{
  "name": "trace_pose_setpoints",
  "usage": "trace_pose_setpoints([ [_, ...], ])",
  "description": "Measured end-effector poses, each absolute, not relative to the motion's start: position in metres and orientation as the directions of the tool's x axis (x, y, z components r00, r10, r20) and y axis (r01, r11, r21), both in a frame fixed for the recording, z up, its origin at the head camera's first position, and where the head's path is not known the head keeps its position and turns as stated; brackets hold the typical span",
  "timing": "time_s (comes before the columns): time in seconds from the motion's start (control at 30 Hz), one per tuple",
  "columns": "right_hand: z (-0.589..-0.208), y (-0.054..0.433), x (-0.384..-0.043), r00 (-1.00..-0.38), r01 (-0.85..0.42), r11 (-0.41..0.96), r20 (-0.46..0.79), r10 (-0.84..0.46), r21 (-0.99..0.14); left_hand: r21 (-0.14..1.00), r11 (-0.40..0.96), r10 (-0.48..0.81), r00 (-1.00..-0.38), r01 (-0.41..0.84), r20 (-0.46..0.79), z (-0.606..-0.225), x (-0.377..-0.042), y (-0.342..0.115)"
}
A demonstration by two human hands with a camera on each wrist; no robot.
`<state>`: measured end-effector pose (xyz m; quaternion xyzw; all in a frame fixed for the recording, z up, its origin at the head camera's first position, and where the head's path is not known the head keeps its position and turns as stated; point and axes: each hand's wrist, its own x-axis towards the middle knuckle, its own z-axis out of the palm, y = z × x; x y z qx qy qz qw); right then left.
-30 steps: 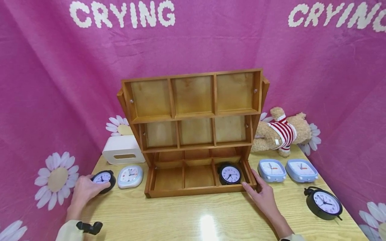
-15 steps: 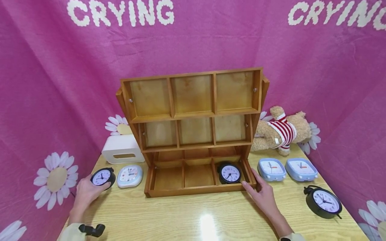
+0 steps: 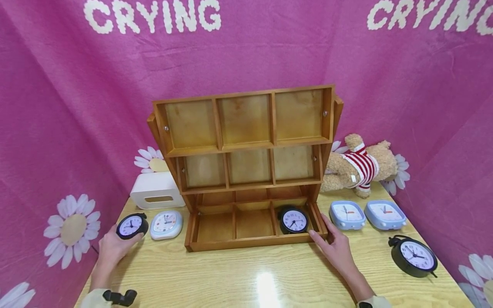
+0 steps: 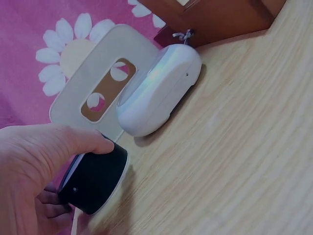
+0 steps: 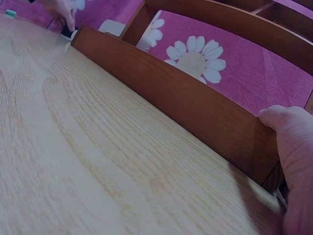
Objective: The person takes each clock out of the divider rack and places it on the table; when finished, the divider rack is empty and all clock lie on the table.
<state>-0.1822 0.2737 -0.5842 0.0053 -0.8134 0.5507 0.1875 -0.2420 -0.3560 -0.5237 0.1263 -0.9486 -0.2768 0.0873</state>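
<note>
At the table's left side, my left hand (image 3: 117,248) grips a round black alarm clock (image 3: 132,225) by its rim. In the left wrist view the thumb lies along the clock's black side (image 4: 95,176), and the other fingers are partly hidden behind it. Just right of that clock is a pale blue and white clock (image 3: 166,225). My right hand (image 3: 336,250) holds the lower right corner of a wooden tiered shelf (image 3: 250,244), thumb on the front board and fingers along the outer side. Another black alarm clock (image 3: 294,220) sits in the bottom tier's right compartment.
Two light blue clocks (image 3: 347,215) and a black twin-bell-style clock (image 3: 414,256) stand on the right. Behind them lies a teddy bear (image 3: 362,167) in a striped top. A white box with a slot (image 3: 155,190) is at the back left, before the pink curtain (image 3: 246,55).
My left hand has shifted slightly right, and the thumb has slid off the clock's face to its lower rim. More of the face shows now. My right hand stays on the shelf corner.
</note>
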Motion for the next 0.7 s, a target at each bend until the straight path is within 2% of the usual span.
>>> trace_pose_setpoints([
  [0.1, -0.583, 0.275, -0.183, -0.927, -0.211, 0.413, 0.315, 0.202, -0.886, 0.581, 0.791, -0.305, -0.947, -0.19, 0.105, -0.52, -0.239, -0.348],
  [0.17, -0.582, 0.277, -0.184, -0.925, -0.215, 0.423, 0.323, 0.202, -0.88, 0.612, 0.774, -0.318, -0.936, -0.163, 0.153, -0.518, -0.236, -0.339],
  [0.4, -0.579, 0.28, -0.187, -0.913, -0.246, 0.435, 0.358, 0.196, -0.866, 0.683, 0.73, -0.312, -0.876, 0.026, 0.367, -0.515, -0.217, -0.295],
  [0.7, -0.583, 0.274, -0.183, -0.925, -0.217, 0.425, 0.324, 0.199, -0.879, 0.724, 0.68, -0.26, -0.885, 0.115, 0.385, -0.518, -0.192, -0.236],
])
